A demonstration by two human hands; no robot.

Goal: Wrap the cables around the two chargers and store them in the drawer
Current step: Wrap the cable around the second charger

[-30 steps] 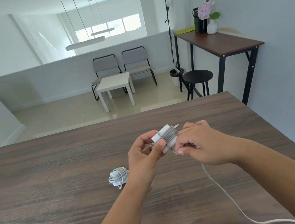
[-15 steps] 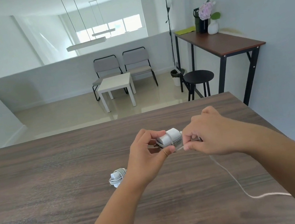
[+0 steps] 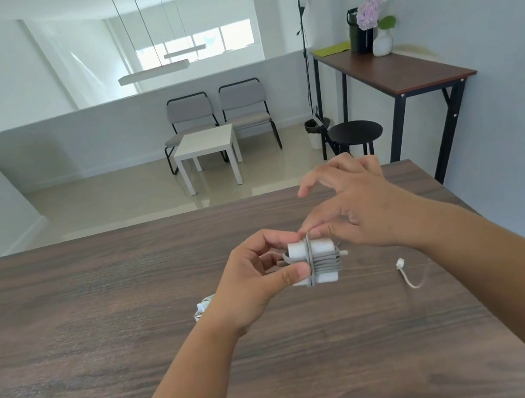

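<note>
My left hand (image 3: 254,280) grips a white charger (image 3: 319,247) above the wooden table (image 3: 102,329), thumb pressed on its near side. Grey cable is wound around the charger in several turns, crosswise and lengthwise. My right hand (image 3: 356,207) pinches the cable at the charger's top edge, its other fingers spread. The loose cable end (image 3: 410,278) with its white plug lies on the table to the right. A second charger (image 3: 204,305), white with its cable wound on, lies on the table mostly hidden behind my left wrist. No drawer is in view.
The table's far edge runs just beyond my hands, its right corner near the wall. Past it are a black stool (image 3: 354,132), a tall side table (image 3: 396,74) with a flower vase, a white low table (image 3: 207,147) and two chairs.
The long loose cable on the table has been drawn up onto the charger; only a short end remains on the table. My right hand rose and moved over the charger's top.
</note>
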